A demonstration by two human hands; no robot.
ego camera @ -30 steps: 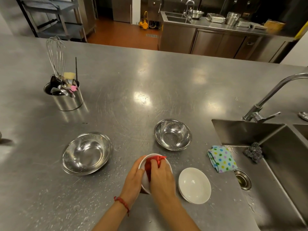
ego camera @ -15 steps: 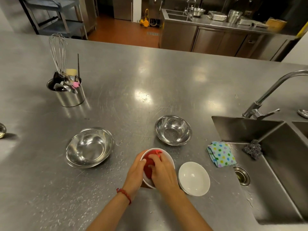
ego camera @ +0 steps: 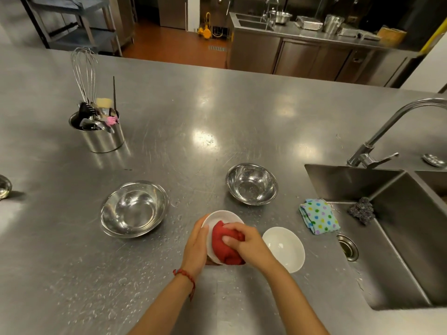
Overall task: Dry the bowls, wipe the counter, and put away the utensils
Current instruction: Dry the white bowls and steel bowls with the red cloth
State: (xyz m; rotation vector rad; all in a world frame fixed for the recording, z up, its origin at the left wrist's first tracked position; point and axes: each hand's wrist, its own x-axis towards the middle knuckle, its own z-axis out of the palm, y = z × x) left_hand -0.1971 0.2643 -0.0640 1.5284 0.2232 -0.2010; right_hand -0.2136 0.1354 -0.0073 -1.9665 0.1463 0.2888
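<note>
My left hand (ego camera: 197, 245) grips the left rim of a small white bowl (ego camera: 221, 217), tilted toward me just above the wet steel counter (ego camera: 169, 141). My right hand (ego camera: 246, 243) presses a bunched red cloth (ego camera: 223, 250) into that bowl. A second white bowl (ego camera: 284, 249) rests on the counter just right of my hands. Two steel bowls stand behind: a large one (ego camera: 134, 209) at the left and a smaller one (ego camera: 251, 183) straight ahead. A steel canister (ego camera: 101, 139) at the far left holds a whisk, spoons and brushes.
A sink basin (ego camera: 399, 238) with a tap (ego camera: 377, 139) lies at the right; a steel scourer (ego camera: 361, 210) sits on its ledge. A folded dotted cloth (ego camera: 319, 216) lies at the sink's left edge. Water drops cover the near counter.
My right hand has turned the red cloth inside the white bowl, from its upper part down toward its lower right. The left hand keeps its hold on the rim.
</note>
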